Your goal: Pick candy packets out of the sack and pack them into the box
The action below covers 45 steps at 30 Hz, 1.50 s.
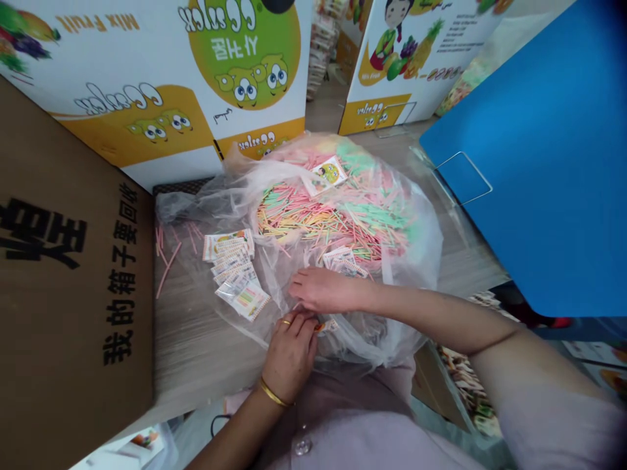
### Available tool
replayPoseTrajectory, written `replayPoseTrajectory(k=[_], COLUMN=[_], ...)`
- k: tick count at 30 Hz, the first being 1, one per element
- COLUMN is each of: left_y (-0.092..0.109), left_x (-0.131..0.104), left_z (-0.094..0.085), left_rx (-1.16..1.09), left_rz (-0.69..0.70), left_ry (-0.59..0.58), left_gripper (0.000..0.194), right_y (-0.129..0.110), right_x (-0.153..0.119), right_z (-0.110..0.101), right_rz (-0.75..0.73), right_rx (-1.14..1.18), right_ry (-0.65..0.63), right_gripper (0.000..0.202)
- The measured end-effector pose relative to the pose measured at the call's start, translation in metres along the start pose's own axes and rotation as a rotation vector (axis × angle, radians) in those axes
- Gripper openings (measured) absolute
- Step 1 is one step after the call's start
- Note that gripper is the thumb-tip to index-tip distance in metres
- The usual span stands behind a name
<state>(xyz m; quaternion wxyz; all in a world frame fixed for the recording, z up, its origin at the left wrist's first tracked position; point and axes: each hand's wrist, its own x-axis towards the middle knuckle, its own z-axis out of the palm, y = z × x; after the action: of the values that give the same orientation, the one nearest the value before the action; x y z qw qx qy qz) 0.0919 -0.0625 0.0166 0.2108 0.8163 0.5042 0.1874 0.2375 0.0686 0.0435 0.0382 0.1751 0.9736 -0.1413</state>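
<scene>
My left hand (292, 349), with a ring and a gold bangle, is closed round a small printed packet (327, 326), whose end sticks out at the right of the fingers. Close above it, my right hand (326, 290) has its fingers bent together near my left fingertips; what they hold, if anything, is hidden. Both are over a clear plastic bag (411, 261) full of thin pink, green and yellow sticks (318, 219). A fanned stack of packets (235, 267) lies left of the hands. More packets (343, 259) lie just above my right hand, and one packet (329, 175) rests on the sticks.
A brown carton (73, 261) stands at the left and printed white boxes (161, 85) along the back. A blue panel (548, 163) juts in at the right. Loose pink sticks (168, 269) lie on the grey table (196, 365). Below right is an open box of packets (463, 385).
</scene>
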Motion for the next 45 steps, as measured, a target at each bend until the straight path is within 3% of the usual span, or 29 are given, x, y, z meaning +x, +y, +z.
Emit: replayPoseTrajectory(k=[4,7,11,16,21,25,30,34,38,43,45], left_y=[0.001,0.002,0.003,0.001,-0.003,-0.005,-0.011,-0.019,-0.024,-0.030,-0.034], left_x=[0.004,0.008,0.010,0.010,0.006,0.010,0.031,0.046,0.052,0.055,0.057], left_z=[-0.002,-0.004,-0.006,-0.007,-0.010,-0.020,-0.032,-0.035,-0.043,-0.052,-0.053], left_rx=[-0.033,-0.036,-0.053,-0.118,-0.280,-0.519,-0.803,-1.127,-1.361,-1.493,-1.542], left_rz=[-0.022,-0.052,-0.061,-0.083,-0.166,-0.394,-0.590,-0.747,-0.918,-0.923,-0.923], left_ry=[-0.002,0.001,-0.003,0.001,-0.010,0.008,0.113,0.211,0.366,0.326,0.370], left_gripper=[0.018,0.018,0.019,0.019,0.021,0.026,0.033,0.045,0.048,0.043,0.034], right_y=[0.027,0.052,0.072,0.077,0.094,0.109,0.101,0.094,0.097,0.104,0.105], right_x=[0.011,0.034,0.074,0.108,0.102,0.090,0.111,0.132,0.131,0.117,0.111], right_z=[-0.023,-0.034,-0.031,-0.021,-0.036,-0.050,-0.042,-0.036,-0.036,-0.037,-0.038], right_rz=[0.232,0.418,0.442,0.496,0.502,0.528,0.448,0.495,0.514,0.443,0.417], right_rx=[0.182,0.120,-0.092,-0.212,-0.156,-0.244,-0.377,-0.364,-0.357,-0.330,-0.297], right_ry=[0.131,0.292,0.328,0.305,0.247,0.350,0.319,0.283,0.266,0.291,0.336], right_gripper=[0.018,0.025,0.026,0.029,0.029,0.033,0.032,0.037,0.034,0.031,0.031])
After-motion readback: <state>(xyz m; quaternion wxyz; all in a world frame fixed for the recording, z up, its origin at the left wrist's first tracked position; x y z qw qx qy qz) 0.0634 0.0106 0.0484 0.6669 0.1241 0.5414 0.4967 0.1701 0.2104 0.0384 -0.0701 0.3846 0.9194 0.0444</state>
